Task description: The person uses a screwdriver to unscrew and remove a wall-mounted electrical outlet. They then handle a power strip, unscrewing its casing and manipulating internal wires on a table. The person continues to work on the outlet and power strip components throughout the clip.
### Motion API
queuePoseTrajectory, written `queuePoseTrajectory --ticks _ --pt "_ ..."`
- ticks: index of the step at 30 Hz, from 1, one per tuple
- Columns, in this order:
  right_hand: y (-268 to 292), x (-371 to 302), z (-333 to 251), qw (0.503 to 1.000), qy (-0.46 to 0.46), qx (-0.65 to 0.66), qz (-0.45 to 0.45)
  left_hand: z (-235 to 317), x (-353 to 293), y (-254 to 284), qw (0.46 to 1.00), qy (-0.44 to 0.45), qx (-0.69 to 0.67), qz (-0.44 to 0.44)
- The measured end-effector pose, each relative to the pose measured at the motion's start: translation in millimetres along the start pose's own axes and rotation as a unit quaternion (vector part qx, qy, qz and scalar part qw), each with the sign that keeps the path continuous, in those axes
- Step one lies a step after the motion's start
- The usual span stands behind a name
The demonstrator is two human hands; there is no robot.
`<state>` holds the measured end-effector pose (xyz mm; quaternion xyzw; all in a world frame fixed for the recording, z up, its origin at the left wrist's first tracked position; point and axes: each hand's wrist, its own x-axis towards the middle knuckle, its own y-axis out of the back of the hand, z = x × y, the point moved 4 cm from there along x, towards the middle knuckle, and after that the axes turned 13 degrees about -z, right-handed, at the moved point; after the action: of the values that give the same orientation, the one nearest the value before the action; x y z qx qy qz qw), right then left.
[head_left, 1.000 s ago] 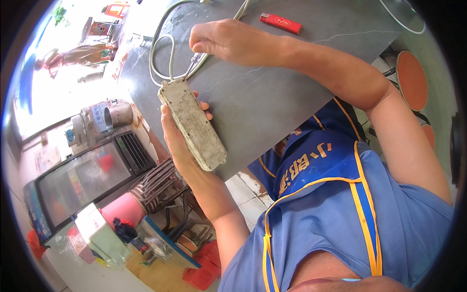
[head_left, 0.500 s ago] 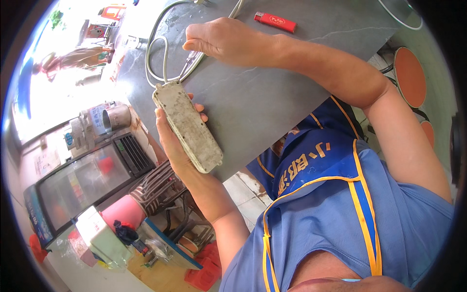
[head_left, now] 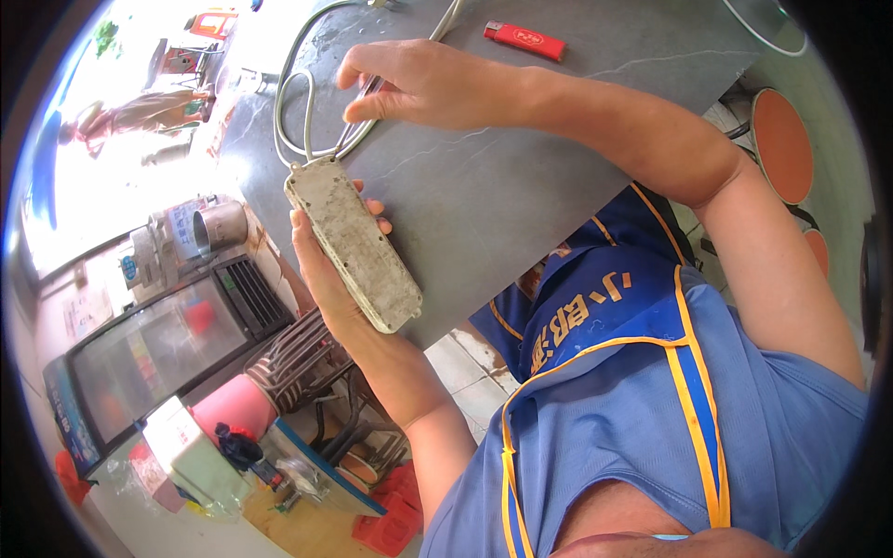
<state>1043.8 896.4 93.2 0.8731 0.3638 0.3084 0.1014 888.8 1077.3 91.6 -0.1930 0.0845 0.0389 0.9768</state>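
grey table [head_left: 502,195] spread below. pale cable [head_left: 277,121] looped on it. grimy off-white strip [head_left: 353,246] was over table's edge, left hand [head_left: 321,270] clamped round it; right hand [head_left: 423,84] hung near the cable, couldn't tell if gripping anything. red lighter [head_left: 525,41] lay farther right.

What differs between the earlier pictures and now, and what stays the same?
The right hand has spread its pinched thumb and fingers apart, fingertips edging left; whether it let go of anything is unclear. The left hand still holds the strip, and the lighter still lies on the table.
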Motion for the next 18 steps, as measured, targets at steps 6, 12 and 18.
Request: queuePoseTrajectory --ticks 6,12,18 --pt "-1 1 0 0.999 0.008 -0.046 -0.007 3 -1 -1 1.0 0.001 0.005 0.005" --pt "-6 -2 3 0.992 0.114 -0.034 0.03 2 -3 3 1.0 -0.016 0.009 0.012" --pt "-1 -2 -3 0.994 -0.089 0.009 -0.057 1 -2 5 1.0 -0.02 0.016 0.013"
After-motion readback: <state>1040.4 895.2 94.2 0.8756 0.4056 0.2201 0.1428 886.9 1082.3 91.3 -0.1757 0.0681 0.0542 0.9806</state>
